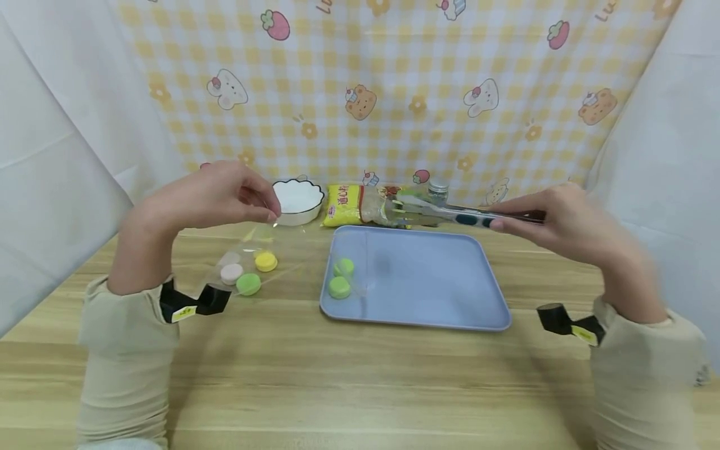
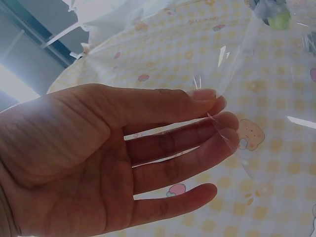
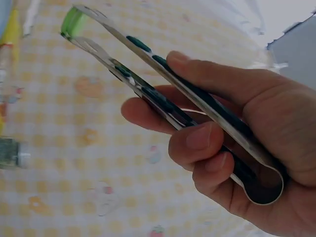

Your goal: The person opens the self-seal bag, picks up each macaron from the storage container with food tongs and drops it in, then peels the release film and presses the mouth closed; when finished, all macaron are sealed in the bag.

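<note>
My left hand (image 1: 210, 195) pinches the upper edge of a clear plastic bag (image 1: 304, 247) between thumb and fingers; in the left wrist view the little finger stands apart. The bag hangs over the table and overlaps the tray's left end. My right hand (image 1: 568, 219) grips metal tongs (image 1: 450, 214) with dark grip pads, raised above the tray's back edge. In the right wrist view, a green macaron (image 3: 73, 22) is caught between the tong tips. Two green macarons (image 1: 340, 287) show at the left end of the blue tray (image 1: 427, 281).
Left of the tray are pale macarons (image 1: 231, 274), a yellow macaron (image 1: 266, 261) and a green macaron (image 1: 249, 284), partly seen through the bag. Along the back stand a white scalloped bowl (image 1: 298, 199), a yellow food packet (image 1: 344, 204) and a lidded jar (image 1: 438, 189), before a checked curtain (image 1: 416, 75).
</note>
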A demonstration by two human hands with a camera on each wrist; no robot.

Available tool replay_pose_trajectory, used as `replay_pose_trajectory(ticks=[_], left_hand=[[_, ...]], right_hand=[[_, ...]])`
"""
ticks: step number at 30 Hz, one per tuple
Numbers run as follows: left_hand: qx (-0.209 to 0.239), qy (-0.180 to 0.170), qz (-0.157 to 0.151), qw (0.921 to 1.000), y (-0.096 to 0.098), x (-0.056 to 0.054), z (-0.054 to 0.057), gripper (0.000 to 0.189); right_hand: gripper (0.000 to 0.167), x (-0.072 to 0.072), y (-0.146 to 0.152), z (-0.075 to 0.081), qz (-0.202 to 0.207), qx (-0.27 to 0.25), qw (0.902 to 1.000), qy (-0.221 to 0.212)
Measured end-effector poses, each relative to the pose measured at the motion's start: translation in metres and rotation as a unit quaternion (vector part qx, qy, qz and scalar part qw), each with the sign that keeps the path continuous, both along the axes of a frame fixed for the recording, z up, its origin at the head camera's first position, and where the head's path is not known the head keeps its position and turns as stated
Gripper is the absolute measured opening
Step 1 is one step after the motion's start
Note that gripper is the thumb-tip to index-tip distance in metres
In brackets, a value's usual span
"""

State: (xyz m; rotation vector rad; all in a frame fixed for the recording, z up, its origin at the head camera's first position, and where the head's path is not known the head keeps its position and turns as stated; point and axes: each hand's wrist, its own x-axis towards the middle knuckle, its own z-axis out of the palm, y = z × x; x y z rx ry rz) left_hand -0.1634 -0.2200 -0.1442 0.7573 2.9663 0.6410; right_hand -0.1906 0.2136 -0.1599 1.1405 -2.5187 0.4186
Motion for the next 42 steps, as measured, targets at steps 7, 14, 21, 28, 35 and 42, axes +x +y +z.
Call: replay_pose_trajectory(ticks=[7, 14, 21, 28, 35, 42], left_hand=[[0.015, -0.008, 0.003, 0.9999, -0.005, -0.001, -0.003, 0.004], [0.037, -0.018, 0.016, 0.999, -0.012, 0.001, -0.007, 0.006], [0.028, -0.015, 0.017, 0.9994, -0.013, 0.001, -0.009, 0.006], [0.031, -0.009, 0.019, 0.9993, -0.013, 0.001, -0.01, 0.005], [0.039, -0.01, 0.018, 0.999, -0.016, -0.001, -0.008, 0.006], [0.032, -0.005, -0.004, 0.9995, -0.013, -0.007, 0.0, 0.007]], right_hand=[[0.021, 0.031, -0.001, 0.014, 0.02, 0.017, 0.9991, 0.033], [0.023, 0.042, -0.038, 0.011, 0.049, 0.073, 0.9958, -0.024], [0.025, 0.032, -0.08, -0.002, 0.079, 0.121, 0.9867, -0.075], [0.015, 0.014, -0.129, -0.015, 0.167, 0.106, 0.9757, -0.094], [0.017, 0.007, -0.15, -0.017, 0.194, 0.086, 0.9716, -0.105], [0.022, 0.018, -0.124, -0.006, 0.157, 0.057, 0.9809, -0.099]])
